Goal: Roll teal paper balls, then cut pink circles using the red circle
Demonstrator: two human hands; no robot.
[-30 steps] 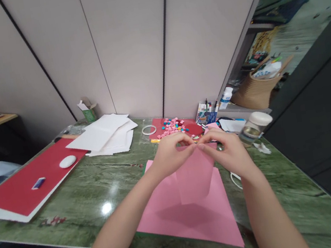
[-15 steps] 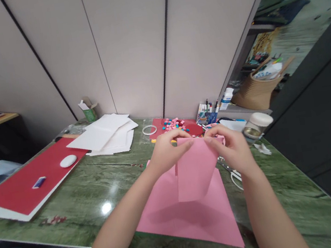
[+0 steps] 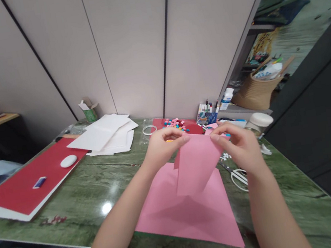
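Observation:
A folded piece of pink paper (image 3: pixel 196 163) hangs in the air, its top fold pinched between both my hands. My left hand (image 3: pixel 165 147) is closed on the upper left corner, thumb in front. At the upper right corner my right hand (image 3: pixel 240 145) grips the fold between thumb and fingers. Beneath it a larger pink sheet (image 3: pixel 181 218) lies flat on the green table, partly in the folded paper's shadow. Scissors with white handles (image 3: pixel 238 178) rest just right of that sheet, partly hidden by my right arm.
White sheets (image 3: pixel 103 134) and a red sheet (image 3: pixel 31 176) with a white oval object (image 3: pixel 68 161) lie to the left. At the back are small coloured pieces (image 3: pixel 175 124), a pen box (image 3: pixel 207 112) and a lidded jar (image 3: pixel 258 122). A wall panel stands behind.
The folded pink paper has risen slightly and tilted. My right hand has shifted a little to the right and my left hand slightly up, widening the space between them.

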